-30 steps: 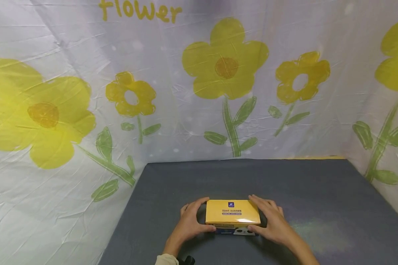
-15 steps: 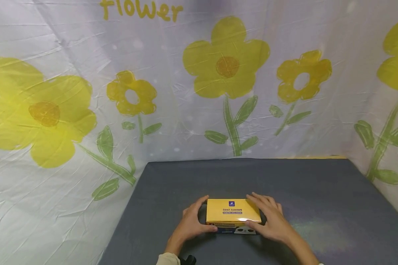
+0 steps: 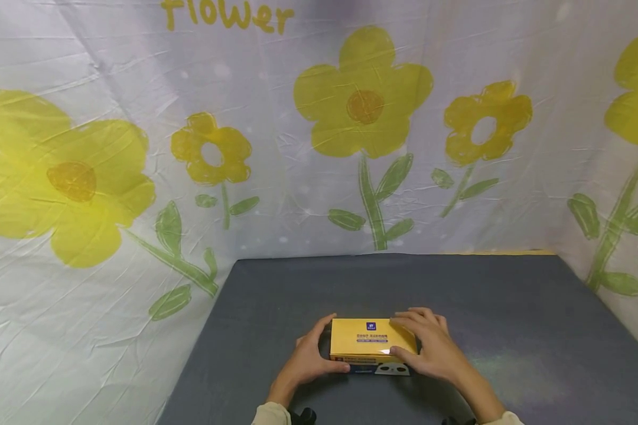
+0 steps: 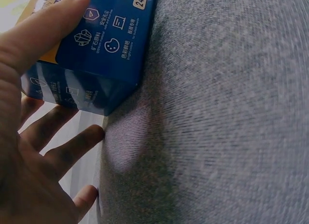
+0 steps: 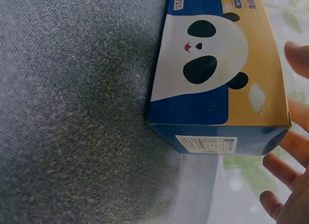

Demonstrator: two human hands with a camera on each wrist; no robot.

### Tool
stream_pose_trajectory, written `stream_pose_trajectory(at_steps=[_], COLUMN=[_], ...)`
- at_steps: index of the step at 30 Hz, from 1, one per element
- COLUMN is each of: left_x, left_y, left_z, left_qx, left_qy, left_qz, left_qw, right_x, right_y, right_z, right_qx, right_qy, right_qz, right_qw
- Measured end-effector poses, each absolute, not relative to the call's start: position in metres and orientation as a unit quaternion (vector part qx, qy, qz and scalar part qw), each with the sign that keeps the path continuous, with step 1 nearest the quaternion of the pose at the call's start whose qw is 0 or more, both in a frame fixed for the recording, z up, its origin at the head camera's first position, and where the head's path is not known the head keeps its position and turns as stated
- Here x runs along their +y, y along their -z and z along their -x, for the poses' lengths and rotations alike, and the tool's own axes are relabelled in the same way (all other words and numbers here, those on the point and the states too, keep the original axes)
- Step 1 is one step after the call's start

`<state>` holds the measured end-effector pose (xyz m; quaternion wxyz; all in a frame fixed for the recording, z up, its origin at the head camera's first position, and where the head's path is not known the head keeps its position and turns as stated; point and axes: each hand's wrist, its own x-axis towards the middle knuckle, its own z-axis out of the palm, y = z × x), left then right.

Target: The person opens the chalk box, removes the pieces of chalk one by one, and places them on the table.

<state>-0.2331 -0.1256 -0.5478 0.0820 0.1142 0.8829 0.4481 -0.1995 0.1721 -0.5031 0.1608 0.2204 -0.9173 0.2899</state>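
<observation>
A yellow and blue chalk box (image 3: pixel 361 337) with a panda on its front rests on the dark table, yellow lid down flat. My left hand (image 3: pixel 305 361) holds its left end, thumb across the front and a fingertip at the back corner. The left wrist view shows that thumb on the blue face of the box (image 4: pixel 104 50), with the other fingers spread near its end. My right hand (image 3: pixel 435 348) hovers at the right end, fingers over the lid's edge. In the right wrist view its thumb (image 5: pixel 298 57) stands apart from the box (image 5: pixel 207 64), fingers beside the far corner.
The grey cloth-covered table (image 3: pixel 276 289) extends behind and to both sides of the box. A white curtain (image 3: pixel 276 212) printed with yellow flowers encloses the back and sides. Dark wrist straps (image 3: pixel 303 417) show at the cuffs.
My right hand has shifted up and left over the lid's right end, its thumb rising from the front face to the top edge. The left hand and the box have hardly moved.
</observation>
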Motion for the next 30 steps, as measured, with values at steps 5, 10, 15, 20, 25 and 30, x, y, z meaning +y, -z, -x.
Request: stream_pose_trajectory(at_steps=[5, 10, 15, 20, 25, 30], left_x=[-0.125, -0.125, -0.125, -0.126, -0.126, -0.126], left_y=[0.548, 0.549, 0.550, 0.552, 0.553, 0.553], left_z=[0.234, 0.233, 0.231, 0.230, 0.230, 0.230], left_qx=[0.872, 0.869, 0.874, 0.875, 0.873, 0.871], left_qy=[-0.467, -0.474, -0.469, -0.465, -0.467, -0.469], left_qz=[-0.119, -0.113, -0.096, -0.102, -0.114, -0.128], left_qw=[0.085, 0.085, 0.086, 0.087, 0.080, 0.070], right_x=[0.172, 0.173, 0.173, 0.172, 0.168, 0.161], right_y=[0.501, 0.497, 0.492, 0.486, 0.478, 0.472], right_z=[0.201, 0.205, 0.209, 0.212, 0.214, 0.217], right_qx=[-0.921, -0.927, -0.930, -0.931, -0.930, -0.930], right_qy=[-0.276, -0.241, -0.213, -0.189, -0.160, -0.135], right_qz=[-0.231, -0.251, -0.275, -0.292, -0.314, -0.329], right_qw=[0.147, 0.140, 0.122, 0.109, 0.103, 0.091])
